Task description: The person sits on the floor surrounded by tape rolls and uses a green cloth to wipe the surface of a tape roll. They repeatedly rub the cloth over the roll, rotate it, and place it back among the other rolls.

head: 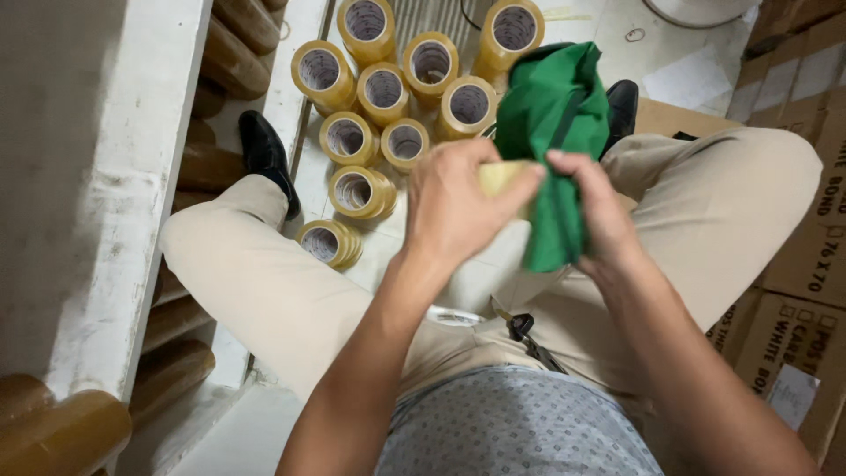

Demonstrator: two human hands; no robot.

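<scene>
Left hand: fingers curled tight on a yellowish tape roll, glossy, round
Right hand: fingers pinching soft green cloth bag; roll at its mouth
Floor: glossy tape rolls clustered between black shoes

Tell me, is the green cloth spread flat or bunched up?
Bunched up. The green cloth hangs in crumpled folds, pinched by the right hand, while the left hand holds a yellowish tape roll against it.

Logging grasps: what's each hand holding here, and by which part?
Left hand grips a yellowish tape roll by its outer edge, fingers wrapped over it. Right hand pinches the green cloth bag at its lower middle, bunching the fabric against the roll.
</scene>
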